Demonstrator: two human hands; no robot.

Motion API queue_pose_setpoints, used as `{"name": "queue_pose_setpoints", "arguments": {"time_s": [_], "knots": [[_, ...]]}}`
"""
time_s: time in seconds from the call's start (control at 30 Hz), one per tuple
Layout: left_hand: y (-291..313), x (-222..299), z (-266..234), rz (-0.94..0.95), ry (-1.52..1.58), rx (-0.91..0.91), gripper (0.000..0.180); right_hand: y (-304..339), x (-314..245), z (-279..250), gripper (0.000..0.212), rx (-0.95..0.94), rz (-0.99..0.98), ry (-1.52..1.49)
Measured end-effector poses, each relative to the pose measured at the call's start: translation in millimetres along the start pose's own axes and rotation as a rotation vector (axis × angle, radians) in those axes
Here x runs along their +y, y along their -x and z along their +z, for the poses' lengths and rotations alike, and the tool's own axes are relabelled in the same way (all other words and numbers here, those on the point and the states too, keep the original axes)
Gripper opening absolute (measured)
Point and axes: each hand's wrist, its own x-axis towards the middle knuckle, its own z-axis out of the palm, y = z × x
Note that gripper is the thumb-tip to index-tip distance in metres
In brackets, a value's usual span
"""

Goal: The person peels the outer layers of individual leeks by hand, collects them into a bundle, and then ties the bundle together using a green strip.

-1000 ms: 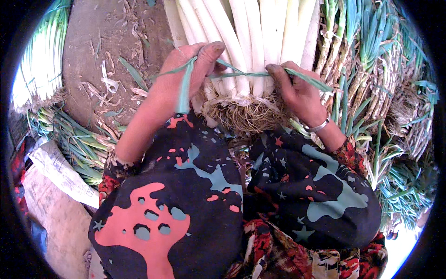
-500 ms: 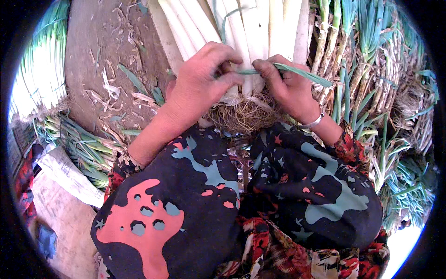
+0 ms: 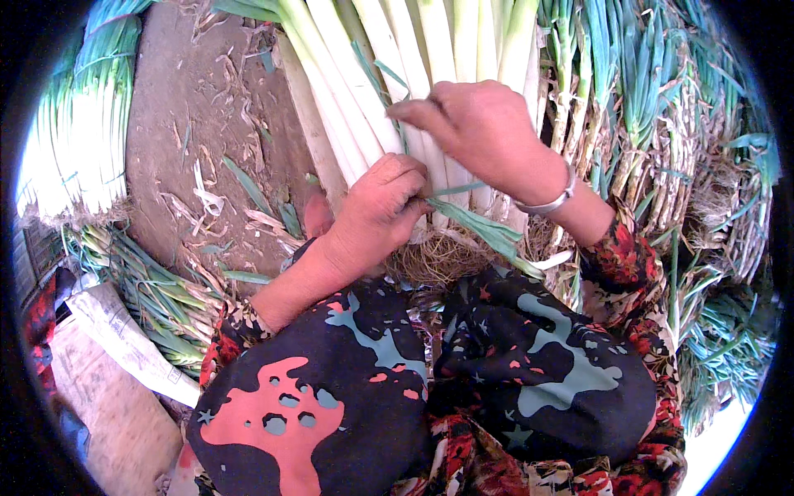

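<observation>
A bundle of thick white long onions (image 3: 343,99) lies in front of me, its brown roots (image 3: 442,258) toward my knees. My left hand (image 3: 380,202) pinches a green leaf strip (image 3: 488,230) against the stalks just above the roots. The strip's broad, pale-tipped end hangs to the right over the roots. Over the middle of the bundle is my right hand (image 3: 488,136), fingers curled and thumb pointing left. Whatever lies between its fingers is hidden. A thinner green strand (image 3: 368,66) runs across the stalks above that hand.
Tied onion bundles (image 3: 87,124) stand at the far left. More unpeeled onions (image 3: 653,124) with dirty roots are piled along the right. Loose onions (image 3: 153,285) lie at the left beside a white printed sack (image 3: 132,343). Dry peelings (image 3: 211,198) litter the brown ground.
My right hand has let go of the strip's broad end and moved up and left over the stalks. That end has dropped toward the roots. My left hand keeps its pinch.
</observation>
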Motion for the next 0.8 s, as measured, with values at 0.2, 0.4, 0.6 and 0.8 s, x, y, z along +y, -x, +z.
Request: {"name": "queue_pose_setpoints", "arguments": {"time_s": [0.2, 0.4, 0.6, 0.8], "knots": [[-2.3, 0.5, 0.8, 0.066, 0.036, 0.004, 0.02, -15.7, -3.9, 22.6, 0.031, 0.292, -0.125, -0.202], [-0.5, -0.5, 2.5, 0.086, 0.075, 0.064, 0.021, 12.4, 19.3, 24.1, 0.022, 0.459, 0.18, -0.484], [1.5, 11.8, 2.6, -0.053, -0.023, 0.136, 0.021, 62.0, 33.3, 32.1, 0.018, 0.56, 0.53, -0.95], [-1.5, -2.9, -9.3, -0.046, -0.369, 0.233, 0.015, 74.0, 37.7, 38.0, 0.018, 0.507, 0.598, -1.072]]}}
